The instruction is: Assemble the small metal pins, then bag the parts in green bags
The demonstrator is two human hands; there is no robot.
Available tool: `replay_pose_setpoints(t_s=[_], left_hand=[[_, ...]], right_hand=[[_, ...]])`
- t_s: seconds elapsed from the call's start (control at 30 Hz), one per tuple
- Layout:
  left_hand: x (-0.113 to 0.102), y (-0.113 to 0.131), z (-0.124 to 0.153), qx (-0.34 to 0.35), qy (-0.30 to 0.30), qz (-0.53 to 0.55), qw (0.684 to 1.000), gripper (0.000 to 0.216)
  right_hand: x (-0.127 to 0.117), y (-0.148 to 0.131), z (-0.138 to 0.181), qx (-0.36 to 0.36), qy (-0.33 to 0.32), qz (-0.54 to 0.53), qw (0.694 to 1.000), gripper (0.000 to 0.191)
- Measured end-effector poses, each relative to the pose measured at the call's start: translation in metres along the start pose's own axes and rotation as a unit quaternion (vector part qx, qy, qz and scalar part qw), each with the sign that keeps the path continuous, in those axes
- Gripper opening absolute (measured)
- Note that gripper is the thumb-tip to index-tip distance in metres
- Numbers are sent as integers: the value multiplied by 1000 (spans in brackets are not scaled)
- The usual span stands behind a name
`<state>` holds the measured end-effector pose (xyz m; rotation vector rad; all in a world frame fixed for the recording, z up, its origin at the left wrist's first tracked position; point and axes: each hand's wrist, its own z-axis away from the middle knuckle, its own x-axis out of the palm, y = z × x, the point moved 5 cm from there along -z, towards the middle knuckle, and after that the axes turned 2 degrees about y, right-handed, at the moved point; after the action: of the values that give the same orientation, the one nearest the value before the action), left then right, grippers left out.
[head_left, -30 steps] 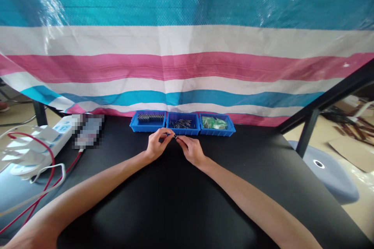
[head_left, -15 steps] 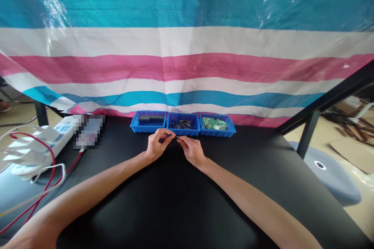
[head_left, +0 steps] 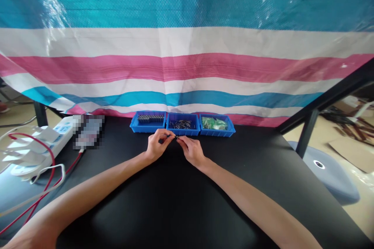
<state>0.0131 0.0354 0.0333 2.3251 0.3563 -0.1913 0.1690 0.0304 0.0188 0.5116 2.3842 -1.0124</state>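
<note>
My left hand (head_left: 157, 144) and my right hand (head_left: 191, 149) meet fingertip to fingertip over the black table (head_left: 172, 198), just in front of the bins. Both are closed in a pinch on a tiny dark piece (head_left: 176, 137) between them, too small to name. Just behind stands the middle blue bin (head_left: 183, 129), holding thin metal pin-like parts (head_left: 182, 124). In the left blue bin (head_left: 148, 127) lie rows of small metal cylindrical pieces (head_left: 151, 118). Green and clear plastic packets (head_left: 214, 123) fill the right blue bin (head_left: 217, 132).
A white power strip (head_left: 46, 148) with plugs, a red cable (head_left: 74, 163) and a blurred-out flat device (head_left: 89, 132) lie at the left. Behind the bins hangs a striped plastic sheet (head_left: 187, 66). Beyond the right table edge stands a grey stool (head_left: 330, 179).
</note>
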Motion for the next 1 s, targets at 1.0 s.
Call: replay_pose_setpoints(t_s=[1.0], left_hand=[[-4, 2, -1, 20, 43, -68, 997, 15]], right_hand=[[1, 2, -1, 18, -7, -11, 1000, 21]])
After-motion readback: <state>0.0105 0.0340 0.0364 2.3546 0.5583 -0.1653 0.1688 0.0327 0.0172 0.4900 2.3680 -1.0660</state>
